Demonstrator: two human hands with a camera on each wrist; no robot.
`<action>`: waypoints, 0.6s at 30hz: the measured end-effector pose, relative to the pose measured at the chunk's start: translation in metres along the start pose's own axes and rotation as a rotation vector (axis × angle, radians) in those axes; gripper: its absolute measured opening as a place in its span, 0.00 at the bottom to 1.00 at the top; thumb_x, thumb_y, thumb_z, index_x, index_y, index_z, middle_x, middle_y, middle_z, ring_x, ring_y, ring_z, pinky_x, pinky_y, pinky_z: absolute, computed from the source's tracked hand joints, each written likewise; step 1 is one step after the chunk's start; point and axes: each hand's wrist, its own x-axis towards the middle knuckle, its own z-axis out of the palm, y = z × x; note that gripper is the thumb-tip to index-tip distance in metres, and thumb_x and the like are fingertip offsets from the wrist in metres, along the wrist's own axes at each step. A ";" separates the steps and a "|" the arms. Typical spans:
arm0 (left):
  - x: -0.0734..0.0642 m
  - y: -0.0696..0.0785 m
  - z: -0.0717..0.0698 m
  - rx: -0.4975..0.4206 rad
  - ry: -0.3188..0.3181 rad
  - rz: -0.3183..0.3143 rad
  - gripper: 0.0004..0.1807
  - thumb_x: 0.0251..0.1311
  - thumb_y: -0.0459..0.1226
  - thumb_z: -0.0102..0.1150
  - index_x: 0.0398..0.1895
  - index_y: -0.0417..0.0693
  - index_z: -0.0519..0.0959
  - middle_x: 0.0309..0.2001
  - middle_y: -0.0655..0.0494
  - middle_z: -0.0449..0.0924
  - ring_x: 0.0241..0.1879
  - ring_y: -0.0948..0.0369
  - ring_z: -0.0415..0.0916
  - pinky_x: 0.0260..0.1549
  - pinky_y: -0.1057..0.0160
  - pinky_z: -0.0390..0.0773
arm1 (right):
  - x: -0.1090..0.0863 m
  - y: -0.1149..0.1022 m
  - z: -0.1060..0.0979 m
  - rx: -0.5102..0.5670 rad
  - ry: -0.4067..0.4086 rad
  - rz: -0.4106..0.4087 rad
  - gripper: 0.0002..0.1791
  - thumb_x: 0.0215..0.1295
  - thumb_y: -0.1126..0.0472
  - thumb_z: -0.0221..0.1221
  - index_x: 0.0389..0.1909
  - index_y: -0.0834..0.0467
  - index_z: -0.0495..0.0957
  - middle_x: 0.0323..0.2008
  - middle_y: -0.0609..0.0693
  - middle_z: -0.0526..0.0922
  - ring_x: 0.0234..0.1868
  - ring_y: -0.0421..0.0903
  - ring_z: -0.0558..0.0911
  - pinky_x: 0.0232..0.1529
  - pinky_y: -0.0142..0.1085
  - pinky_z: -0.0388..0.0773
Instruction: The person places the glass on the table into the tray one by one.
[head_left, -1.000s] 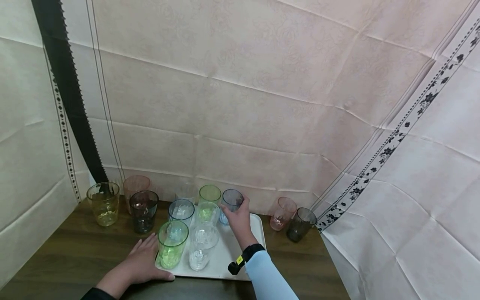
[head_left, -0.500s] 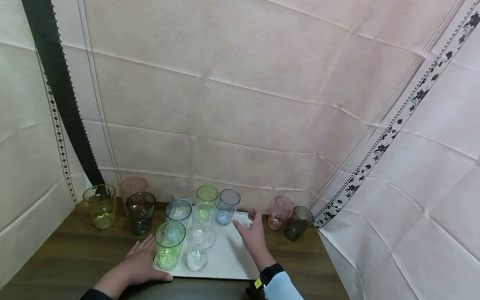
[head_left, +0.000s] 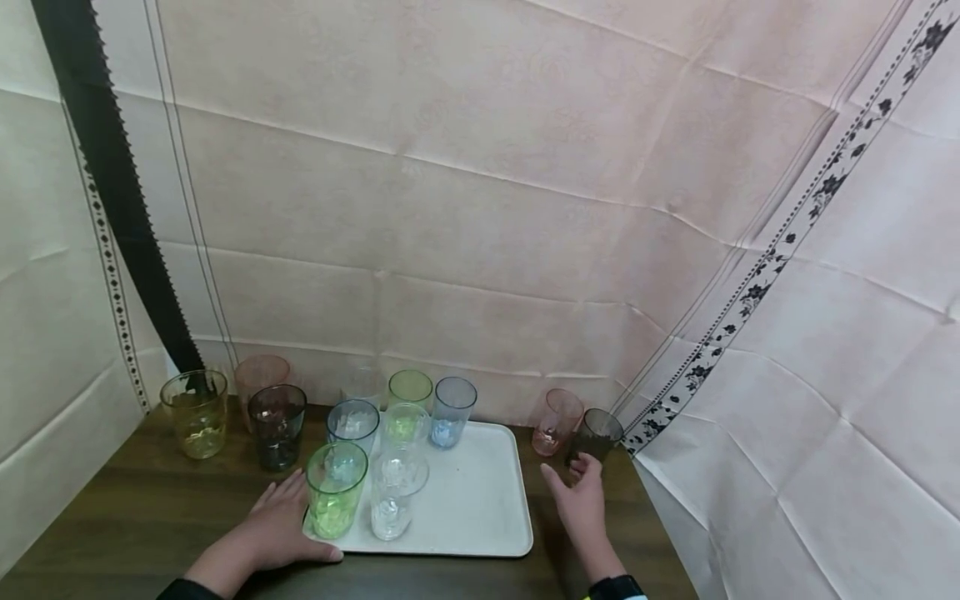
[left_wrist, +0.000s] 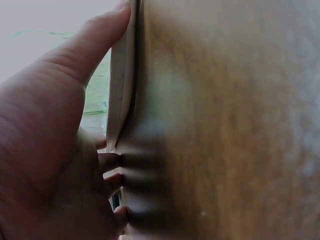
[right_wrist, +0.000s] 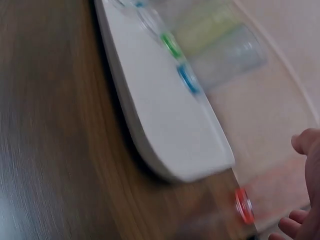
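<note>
My left hand [head_left: 273,529] rests at the front left corner of a white tray [head_left: 480,500]. In the left wrist view its thumb lies along the tray's rim [left_wrist: 120,90] and the fingertips touch the wood. Just behind it stands a green glass [head_left: 335,500]. My right hand [head_left: 583,504] is off the tray's right side, thumb and fingers spread, fingertips overlapping the lower part of a dark grey glass [head_left: 602,423]. A pink glass [head_left: 553,432] stands left of that one. At the tray's back is a blue glass [head_left: 452,421], upright and untouched.
More glasses share the tray's left half: a bluish one [head_left: 352,427], a light green one [head_left: 410,387] and clear ones [head_left: 392,508]. Left of the tray stand amber [head_left: 197,421], dark [head_left: 277,433] and pink [head_left: 258,371] glasses. A cloth wall [head_left: 450,250] rises behind the table [head_left: 112,517].
My right hand let go of the blue glass at the tray's back and moved right and toward me, to the dark grey glass. The left hand stayed at the tray corner.
</note>
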 end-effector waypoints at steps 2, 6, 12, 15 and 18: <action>0.000 0.001 -0.001 0.003 0.005 0.003 0.79 0.35 0.75 0.72 0.78 0.25 0.56 0.76 0.24 0.54 0.75 0.29 0.45 0.69 0.24 0.46 | 0.006 0.007 -0.012 -0.028 0.036 0.043 0.47 0.63 0.49 0.72 0.73 0.67 0.58 0.64 0.70 0.70 0.66 0.65 0.71 0.65 0.60 0.72; -0.001 0.003 -0.002 0.000 0.004 0.004 0.78 0.36 0.75 0.72 0.78 0.25 0.56 0.76 0.24 0.54 0.75 0.29 0.45 0.68 0.24 0.46 | 0.016 0.015 -0.030 -0.071 0.079 0.114 0.50 0.65 0.49 0.70 0.75 0.68 0.54 0.66 0.73 0.67 0.66 0.67 0.69 0.65 0.62 0.72; 0.000 0.001 -0.002 -0.008 -0.013 0.002 0.78 0.37 0.74 0.72 0.79 0.26 0.56 0.77 0.24 0.53 0.75 0.29 0.44 0.68 0.24 0.46 | 0.029 0.026 -0.045 -0.082 0.095 0.171 0.54 0.65 0.47 0.70 0.78 0.68 0.50 0.68 0.74 0.64 0.67 0.69 0.67 0.64 0.63 0.71; 0.002 -0.001 0.000 -0.001 -0.014 0.006 0.78 0.37 0.75 0.71 0.79 0.27 0.56 0.77 0.24 0.53 0.75 0.29 0.44 0.68 0.24 0.46 | 0.034 0.029 -0.049 -0.079 0.076 0.171 0.57 0.65 0.45 0.69 0.80 0.69 0.47 0.70 0.75 0.62 0.68 0.69 0.65 0.65 0.64 0.70; 0.004 -0.004 0.002 0.002 -0.012 0.011 0.77 0.37 0.75 0.71 0.80 0.28 0.56 0.77 0.25 0.53 0.75 0.29 0.44 0.68 0.24 0.46 | 0.040 0.033 -0.051 -0.075 0.045 0.157 0.61 0.64 0.42 0.69 0.82 0.68 0.43 0.73 0.75 0.58 0.71 0.69 0.63 0.67 0.64 0.67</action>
